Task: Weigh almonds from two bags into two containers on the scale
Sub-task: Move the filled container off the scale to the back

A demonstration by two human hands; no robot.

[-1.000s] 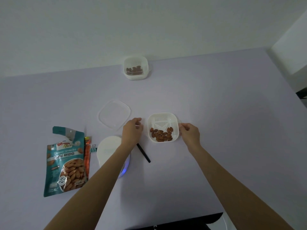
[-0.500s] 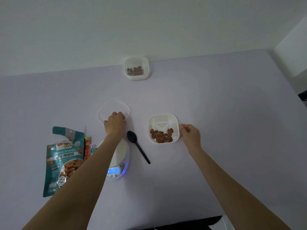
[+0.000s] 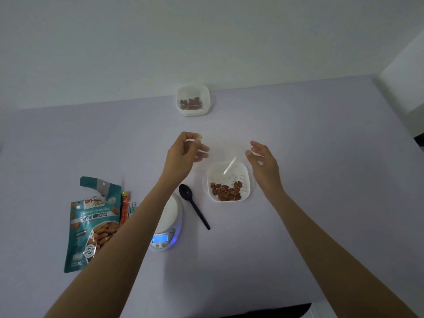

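Lilac table (image 3: 321,203). A teal printed almond bag (image 3: 91,226) lies flat at my left, with a narrow orange packet (image 3: 125,210) just beside it. My left forearm crosses the white round scale (image 3: 171,216) and hides part of its platform; its blue display is lit. A black plastic spoon (image 3: 195,205) lies between the scale and the white square slotted container (image 3: 229,182). A second white container, lidded (image 3: 193,101), sits at the far edge.

The near container holds brown almonds (image 3: 226,192) heaped at its near side, top uncovered. My left hand (image 3: 183,152) pinches a clear plastic lid (image 3: 224,152) by one corner, held above the container's far side. My right hand (image 3: 263,161) is spread, fingers loose, at the lid's right edge; contact I cannot tell.
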